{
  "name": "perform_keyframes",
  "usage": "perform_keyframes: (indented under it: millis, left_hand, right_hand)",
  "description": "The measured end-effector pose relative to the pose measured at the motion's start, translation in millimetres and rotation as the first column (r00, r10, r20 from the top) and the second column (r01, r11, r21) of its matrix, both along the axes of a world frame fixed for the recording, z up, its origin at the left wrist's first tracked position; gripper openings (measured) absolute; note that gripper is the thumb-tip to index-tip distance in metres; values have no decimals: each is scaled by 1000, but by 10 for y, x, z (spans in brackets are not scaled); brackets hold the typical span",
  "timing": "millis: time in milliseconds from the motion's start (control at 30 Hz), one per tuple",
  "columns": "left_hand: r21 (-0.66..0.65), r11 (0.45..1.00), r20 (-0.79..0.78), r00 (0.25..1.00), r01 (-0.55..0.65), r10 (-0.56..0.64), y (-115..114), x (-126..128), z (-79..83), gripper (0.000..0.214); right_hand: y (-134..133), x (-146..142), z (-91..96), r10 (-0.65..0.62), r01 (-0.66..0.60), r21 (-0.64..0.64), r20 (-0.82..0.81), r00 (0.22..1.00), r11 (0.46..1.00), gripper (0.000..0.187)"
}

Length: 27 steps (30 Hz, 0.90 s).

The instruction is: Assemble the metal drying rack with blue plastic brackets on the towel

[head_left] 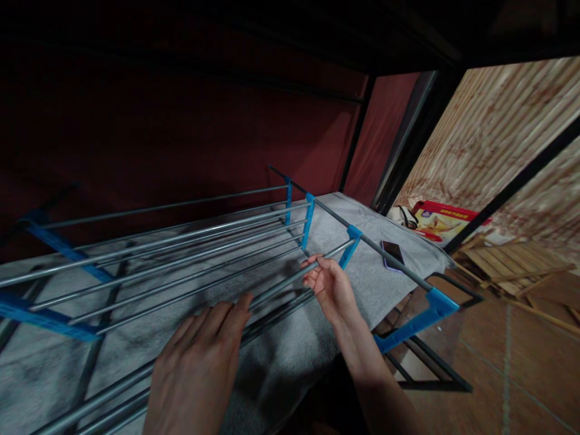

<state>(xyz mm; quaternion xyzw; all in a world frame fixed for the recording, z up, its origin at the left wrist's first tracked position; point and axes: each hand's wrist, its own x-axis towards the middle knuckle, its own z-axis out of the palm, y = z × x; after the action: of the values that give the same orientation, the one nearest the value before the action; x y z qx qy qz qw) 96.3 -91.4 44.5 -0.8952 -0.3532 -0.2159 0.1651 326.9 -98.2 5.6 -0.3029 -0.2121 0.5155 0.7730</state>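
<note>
Two hands of mine are resting on the metal rack, which is lying across a grey blanket. At the rack's right end, my right hand is curling its fingers tightly around one thin rod, just beside a blue connector. My left hand is lying flat on the rack's near rods, fingers straight and close together. A phone is lying just beyond the rack's right rail.
</note>
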Motion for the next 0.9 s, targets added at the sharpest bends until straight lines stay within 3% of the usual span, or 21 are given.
perform_keyframes:
  millis: [267, 367, 433, 500, 567, 633, 700, 733, 767, 800, 900]
  left_hand:
    - [15, 1000, 16, 1000, 4, -4, 45, 32, -32, 34]
    - [10, 1000, 21, 1000, 1, -1, 61, 34, -44, 35]
    - [17, 1000, 30, 1000, 6, -7, 64, 35, -47, 35]
    - [30, 999, 41, 999, 9, -10, 64, 35, -50, 35]
    - [43, 999, 47, 999, 7, -9, 64, 33, -53, 35]
    - [50, 999, 46, 999, 9, -11, 65, 30, -56, 35]
    - [54, 998, 47, 999, 14, -17, 69, 28, -56, 37]
    - [54, 998, 45, 999, 16, -19, 72, 28, -56, 37]
    - [55, 998, 44, 999, 17, -19, 75, 30, -54, 38]
    - [56, 998, 43, 999, 17, -19, 79, 32, -53, 39]
    - [61, 998, 32, 999, 19, -21, 93, 47, -53, 43]
  right_hand:
    - [19, 22, -22, -17, 18, -23, 41, 999, 1000, 13]
    - [29, 40, -52, -2, 5, -36, 99, 995, 999, 22]
    - [42, 80, -98, -60, 74, -71, 181, 982, 995, 36]
    - [52, 158, -162, -233, 273, -93, 306, 923, 958, 46]
    - [52, 274, -229, -470, 541, -51, 431, 771, 840, 41]
    - [42, 411, -286, -662, 755, 26, 502, 557, 655, 26]
    - [32, 545, -332, -763, 878, 84, 537, 359, 472, 21]
    - [30, 604, -351, -778, 903, 107, 556, 292, 415, 30]
    - [32, 654, -369, -776, 908, 129, 576, 258, 398, 39]
    - [39, 693, -385, -762, 895, 148, 592, 261, 421, 46]
    - [74, 750, -414, -695, 785, 185, 611, 379, 591, 54]
